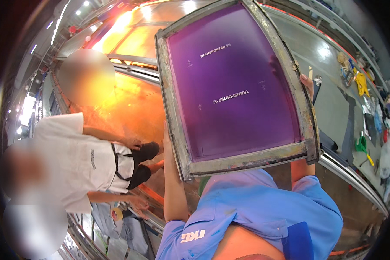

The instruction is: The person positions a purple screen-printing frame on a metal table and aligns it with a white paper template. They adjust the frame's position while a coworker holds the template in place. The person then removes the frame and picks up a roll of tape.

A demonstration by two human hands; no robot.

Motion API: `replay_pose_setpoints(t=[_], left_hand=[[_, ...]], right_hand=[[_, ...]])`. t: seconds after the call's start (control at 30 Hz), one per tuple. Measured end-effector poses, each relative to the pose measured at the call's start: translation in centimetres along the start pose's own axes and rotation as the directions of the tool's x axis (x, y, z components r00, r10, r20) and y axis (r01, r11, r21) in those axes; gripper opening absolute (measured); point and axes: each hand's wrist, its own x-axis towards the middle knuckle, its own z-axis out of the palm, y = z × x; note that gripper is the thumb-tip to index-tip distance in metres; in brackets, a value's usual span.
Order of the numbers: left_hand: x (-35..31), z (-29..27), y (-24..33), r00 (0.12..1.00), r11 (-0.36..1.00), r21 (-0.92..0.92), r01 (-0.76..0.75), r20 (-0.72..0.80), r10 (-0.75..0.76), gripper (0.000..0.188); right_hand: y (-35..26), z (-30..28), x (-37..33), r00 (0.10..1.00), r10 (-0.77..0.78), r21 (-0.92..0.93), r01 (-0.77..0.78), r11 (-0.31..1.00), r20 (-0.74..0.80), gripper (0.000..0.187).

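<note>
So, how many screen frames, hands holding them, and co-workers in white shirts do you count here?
Purple screen frame: 1
Hands holding it: 2, the left hand and the right hand
Co-worker in white shirt: 1
Total: 4

On our right we see a long grey surface [329, 99] edged by a metal rail [355, 180]. Small tools lie scattered along its far side, among them a yellow piece [362, 83] and a green-handled tool [362, 145].
</note>
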Motion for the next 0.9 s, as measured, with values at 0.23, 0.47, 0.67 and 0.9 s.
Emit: replay_pose_setpoints(t=[0.23, 0.47, 0.67, 0.9], left_hand=[[7.7, -3.9, 0.3, 0.976, 0.908, 0.418, 0.038, 0.178, -0.122, 0.046], [12.9, -4.2, -1.6, 0.964, 0.799, 0.596, 0.083, 0.155, -0.215, 0.046], [17.8, -3.8, -4.5, 0.909, 0.760, 0.644, 0.083, 0.264, -0.322, 0.050], [25.7, 0.1, -3.5, 0.909, 0.583, 0.778, -0.233, 0.388, -0.155, 0.050]], right_hand=[[0.9, 0.2, -0.2, 0.980, -0.122, -0.142, 0.100, 0.985, -0.156, 0.046], [3.0, -0.8, -3.4, 0.857, -0.212, -0.260, 0.096, 0.961, -0.470, 0.045], [5.4, 1.5, -5.3, 0.780, -0.244, -0.328, 0.053, 0.943, -0.576, 0.049], [3.5, -2.4, -6.5, 0.670, -0.489, -0.639, 0.028, 0.769, -0.559, 0.059]])
